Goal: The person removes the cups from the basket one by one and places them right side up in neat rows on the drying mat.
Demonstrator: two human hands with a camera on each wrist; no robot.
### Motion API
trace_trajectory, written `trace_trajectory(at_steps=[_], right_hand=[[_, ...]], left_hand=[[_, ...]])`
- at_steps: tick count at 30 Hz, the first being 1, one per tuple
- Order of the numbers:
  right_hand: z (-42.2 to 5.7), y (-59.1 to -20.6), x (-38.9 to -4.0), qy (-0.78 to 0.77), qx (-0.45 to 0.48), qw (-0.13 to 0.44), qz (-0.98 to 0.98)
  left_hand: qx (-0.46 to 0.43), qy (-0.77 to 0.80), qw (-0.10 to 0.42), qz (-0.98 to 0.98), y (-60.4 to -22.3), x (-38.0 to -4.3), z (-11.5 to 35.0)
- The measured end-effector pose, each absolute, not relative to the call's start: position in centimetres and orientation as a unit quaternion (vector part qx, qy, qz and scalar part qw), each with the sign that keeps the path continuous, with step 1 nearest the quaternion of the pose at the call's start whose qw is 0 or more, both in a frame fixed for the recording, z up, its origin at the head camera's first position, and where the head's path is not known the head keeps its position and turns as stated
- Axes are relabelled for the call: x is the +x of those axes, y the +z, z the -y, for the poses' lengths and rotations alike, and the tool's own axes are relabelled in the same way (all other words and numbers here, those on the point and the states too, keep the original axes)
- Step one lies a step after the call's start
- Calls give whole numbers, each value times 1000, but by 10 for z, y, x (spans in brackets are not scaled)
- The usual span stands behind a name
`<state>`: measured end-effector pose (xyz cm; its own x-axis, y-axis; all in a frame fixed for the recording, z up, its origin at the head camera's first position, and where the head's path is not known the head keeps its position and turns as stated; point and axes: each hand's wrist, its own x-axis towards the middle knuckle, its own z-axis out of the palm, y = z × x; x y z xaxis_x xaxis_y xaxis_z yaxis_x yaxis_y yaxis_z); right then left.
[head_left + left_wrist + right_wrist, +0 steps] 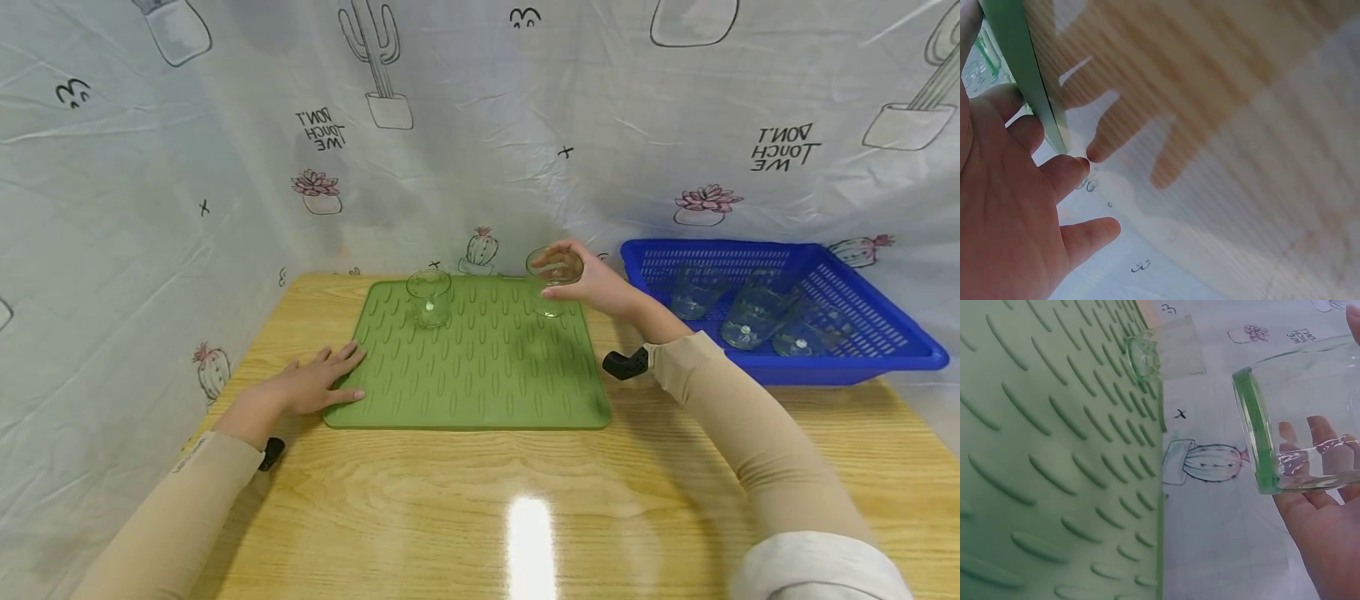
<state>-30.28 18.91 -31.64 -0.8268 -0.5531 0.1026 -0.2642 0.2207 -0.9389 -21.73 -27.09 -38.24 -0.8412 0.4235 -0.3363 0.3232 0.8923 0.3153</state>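
Head: green mat point(480, 375) topped by glass point(429, 302), 11 o'clock
Right hand point(597, 285): second glass point(552, 277) clamped above mat, 2 o'clock
Left hand point(318, 385): fingers apart, mat touched, 9 o'clock

Beige sleeves point(738, 433) meet black wrist pieces point(625, 364), with bunched white cloth point(821, 571) higher on the right.

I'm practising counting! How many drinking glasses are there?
5: one drinking glass on the green mat, one held above it by right-hand fingers, three in the blue basket, which might hide more.
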Motion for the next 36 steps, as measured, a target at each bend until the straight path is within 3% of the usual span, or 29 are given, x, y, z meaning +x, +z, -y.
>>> trace_trajectory(at_steps=[36], right_hand=[[-121,-370,-324,-613,-221,114,-749]], left_hand=[[197,130,202,-951,-379,-214,270]])
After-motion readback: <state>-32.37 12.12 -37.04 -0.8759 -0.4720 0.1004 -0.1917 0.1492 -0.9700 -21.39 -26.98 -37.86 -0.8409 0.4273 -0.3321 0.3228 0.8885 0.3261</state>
